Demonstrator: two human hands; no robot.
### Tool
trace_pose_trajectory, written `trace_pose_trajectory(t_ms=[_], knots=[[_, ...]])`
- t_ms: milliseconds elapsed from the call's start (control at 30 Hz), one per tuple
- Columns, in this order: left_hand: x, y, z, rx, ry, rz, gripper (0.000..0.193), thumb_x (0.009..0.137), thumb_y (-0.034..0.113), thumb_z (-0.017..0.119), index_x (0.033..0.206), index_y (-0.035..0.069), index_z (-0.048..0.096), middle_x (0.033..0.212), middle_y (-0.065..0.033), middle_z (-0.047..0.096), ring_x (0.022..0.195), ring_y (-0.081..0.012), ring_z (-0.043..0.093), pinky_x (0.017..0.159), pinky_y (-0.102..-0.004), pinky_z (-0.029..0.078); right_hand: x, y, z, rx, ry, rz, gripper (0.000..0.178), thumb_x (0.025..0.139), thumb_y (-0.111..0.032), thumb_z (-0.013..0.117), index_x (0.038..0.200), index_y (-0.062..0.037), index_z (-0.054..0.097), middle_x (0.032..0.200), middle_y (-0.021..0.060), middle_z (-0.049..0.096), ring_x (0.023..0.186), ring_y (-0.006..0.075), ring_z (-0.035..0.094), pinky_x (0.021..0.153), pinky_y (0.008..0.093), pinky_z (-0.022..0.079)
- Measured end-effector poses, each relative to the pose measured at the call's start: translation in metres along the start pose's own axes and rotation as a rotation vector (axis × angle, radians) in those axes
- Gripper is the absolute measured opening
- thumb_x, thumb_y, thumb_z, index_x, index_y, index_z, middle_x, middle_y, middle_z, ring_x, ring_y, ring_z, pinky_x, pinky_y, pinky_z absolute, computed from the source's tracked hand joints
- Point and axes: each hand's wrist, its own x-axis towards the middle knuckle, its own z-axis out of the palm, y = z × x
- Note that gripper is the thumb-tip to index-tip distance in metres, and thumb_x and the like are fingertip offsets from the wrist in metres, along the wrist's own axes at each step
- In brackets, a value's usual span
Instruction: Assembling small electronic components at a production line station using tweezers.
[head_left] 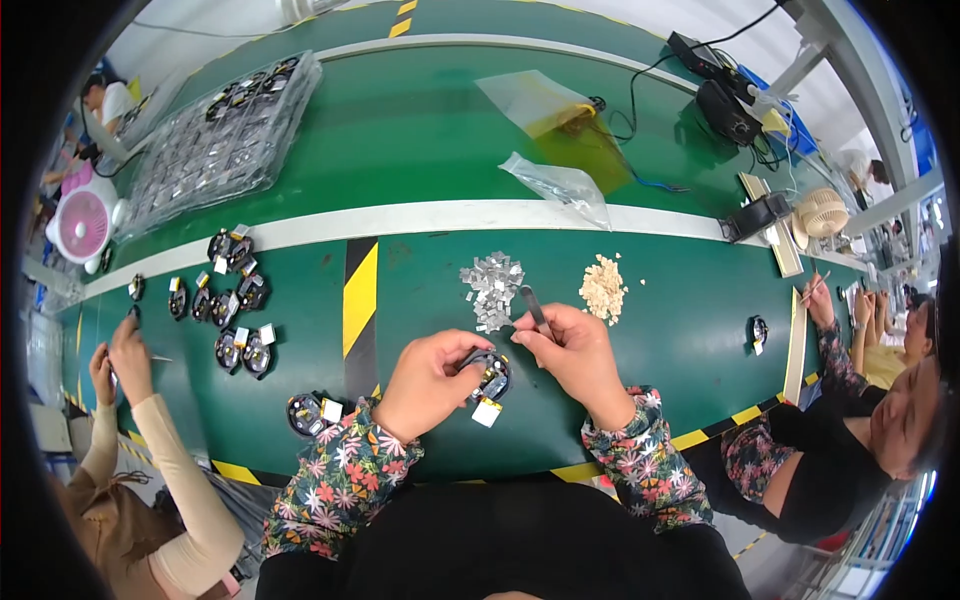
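Observation:
My left hand is closed on a small round black housing with electronics inside; a white square piece hangs from its near side. In my right hand is a pair of grey tweezers, pinched between thumb and fingers; where the tips end I cannot make out. Just beyond my hands lies a pile of small silvery grey pieces. To its right is a pile of small cream-coloured pieces. Another black housing with a white square rests beside my left forearm.
Several more housings are grouped at the left, and one housing lies far right. Clear trays stand at the back left beyond a white rail. A plastic bag lies across that rail. Co-workers sit on both sides.

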Motion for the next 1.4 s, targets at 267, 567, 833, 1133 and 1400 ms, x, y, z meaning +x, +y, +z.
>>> trace_pose_trajectory(t_ms=[267,567,833,1133,1400], knots=[[0.001,-0.007,0.000,0.030,0.032,0.018,0.018,0.083,-0.001,0.053,0.101,-0.003,0.058,0.089,-0.0032,0.063,0.069,-0.0038,0.057,0.049,-0.0168,0.045,-0.010,-0.004,0.010,-0.018,-0.011,-0.050,0.005,0.081,0.003,0.060,0.086,0.0014,0.061,0.081,0.0030,0.065,0.056,0.0001,0.047,0.049,0.0159,0.038],[0.001,-0.012,0.007,0.092,0.149,0.201,0.014,0.079,0.000,0.058,0.093,-0.004,0.060,0.080,-0.0097,0.066,0.069,-0.0083,0.060,0.061,-0.0232,0.048,-0.014,-0.003,0.023,-0.171,-0.006,-0.327,0.009,0.076,0.003,0.063,0.084,0.0036,0.059,0.091,0.0085,0.061,0.062,0.0069,0.052,0.052,0.0201,0.042],[-0.001,-0.007,0.009,0.151,0.171,0.216,0.013,0.078,0.001,0.058,0.089,-0.003,0.060,0.073,-0.0096,0.065,0.065,-0.0087,0.060,0.057,-0.0239,0.047,-0.015,-0.004,0.024,-0.210,-0.014,-0.329,0.007,0.076,0.003,0.063,0.082,0.0036,0.060,0.093,0.0080,0.060,0.066,0.0056,0.055,0.054,0.0188,0.044],[-0.004,-0.009,0.009,0.174,0.191,0.236,0.012,0.076,0.001,0.059,0.088,-0.003,0.059,0.069,-0.0103,0.063,0.061,-0.0102,0.059,0.055,-0.0249,0.046,-0.017,-0.002,0.030,-0.229,0.005,-0.369,0.007,0.074,0.007,0.062,0.078,0.0037,0.056,0.093,0.0080,0.059,0.063,0.0054,0.054,0.052,0.0189,0.044],[-0.005,-0.009,0.013,0.280,0.183,0.345,0.017,0.074,0.001,0.059,0.091,-0.002,0.059,0.071,-0.0107,0.063,0.060,-0.0132,0.060,0.053,-0.0255,0.046,-0.018,0.001,0.028,-0.391,0.034,-0.561,0.014,0.069,0.008,0.061,0.078,-0.0001,0.054,0.093,0.0122,0.059,0.065,0.0179,0.060,0.054,0.0266,0.049]])
